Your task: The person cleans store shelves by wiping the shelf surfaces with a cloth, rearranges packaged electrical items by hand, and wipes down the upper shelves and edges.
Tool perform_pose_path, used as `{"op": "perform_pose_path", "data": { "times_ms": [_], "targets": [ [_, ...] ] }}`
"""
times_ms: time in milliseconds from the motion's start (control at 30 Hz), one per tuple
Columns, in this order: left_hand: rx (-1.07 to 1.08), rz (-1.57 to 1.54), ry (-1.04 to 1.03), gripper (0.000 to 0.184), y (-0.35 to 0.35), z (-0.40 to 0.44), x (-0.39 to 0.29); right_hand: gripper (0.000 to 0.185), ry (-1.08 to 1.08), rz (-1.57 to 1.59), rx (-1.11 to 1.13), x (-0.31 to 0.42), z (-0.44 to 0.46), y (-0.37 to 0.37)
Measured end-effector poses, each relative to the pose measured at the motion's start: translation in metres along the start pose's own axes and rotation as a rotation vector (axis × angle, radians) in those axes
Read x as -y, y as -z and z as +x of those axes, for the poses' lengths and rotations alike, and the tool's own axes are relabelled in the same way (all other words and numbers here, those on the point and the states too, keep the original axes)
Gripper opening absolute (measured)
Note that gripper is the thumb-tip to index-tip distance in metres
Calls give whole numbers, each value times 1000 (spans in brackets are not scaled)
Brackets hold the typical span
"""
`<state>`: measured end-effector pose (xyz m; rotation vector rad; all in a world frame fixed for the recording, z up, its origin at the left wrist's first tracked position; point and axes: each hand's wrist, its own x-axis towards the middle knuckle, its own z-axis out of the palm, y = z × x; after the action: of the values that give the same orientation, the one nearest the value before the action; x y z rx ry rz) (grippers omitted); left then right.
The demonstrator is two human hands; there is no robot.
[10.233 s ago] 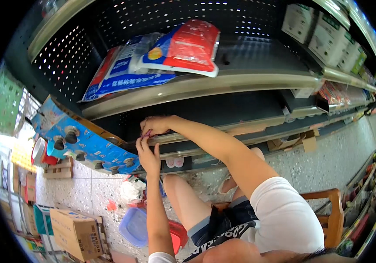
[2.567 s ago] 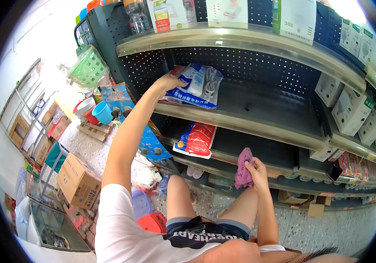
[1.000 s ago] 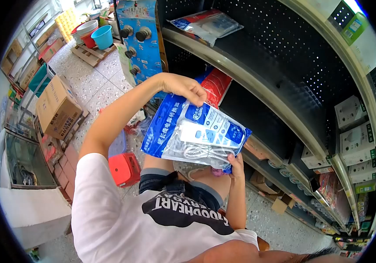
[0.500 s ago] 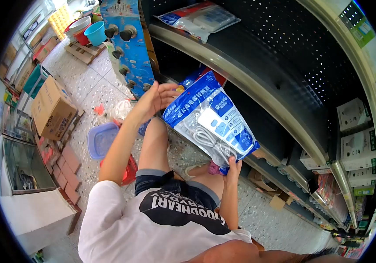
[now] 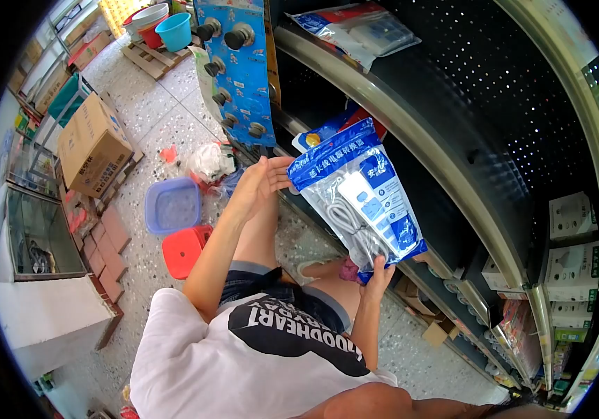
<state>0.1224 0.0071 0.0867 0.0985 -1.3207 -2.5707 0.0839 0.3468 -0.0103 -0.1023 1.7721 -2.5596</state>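
Note:
A clear and blue plastic package of a power strip (image 5: 376, 202) is tilted in front of me, its white strip and coiled grey cord showing through the window. My right hand (image 5: 378, 281) grips its lower corner, thumb on the front and the other fingers largely hidden behind. At the upper left edge of the package is my left hand (image 5: 269, 180), fingers stretched out and fingertips at the blue border; whether they press on it I cannot tell. Behind the package's top, another blue and red package (image 5: 338, 129) lies partly hidden on the shelf.
Dark metal shelving (image 5: 446, 126) curves along the right, with a flat package (image 5: 362, 31) on an upper shelf and white boxes (image 5: 572, 269) farther right. A blue knob display board (image 5: 237, 77) stands ahead. Floor items include a purple basin (image 5: 173, 204), red container (image 5: 186, 251) and cardboard box (image 5: 93, 146).
My left hand has come down to the package's upper left edge. The package, still in my right hand, is turned slightly more upright. The whole view has shifted, with surroundings sliding rightward.

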Motion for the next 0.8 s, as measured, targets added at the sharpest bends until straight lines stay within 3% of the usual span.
{"op": "perform_pose_path", "data": {
  "times_ms": [500,800],
  "targets": [
    [-156,45,-23,43,0,15,0,73,-44,-49,-33,-1,-4,6],
    [-442,272,-51,39,-3,2,-2,53,239,-613,83,13,2,8]
  ]
}}
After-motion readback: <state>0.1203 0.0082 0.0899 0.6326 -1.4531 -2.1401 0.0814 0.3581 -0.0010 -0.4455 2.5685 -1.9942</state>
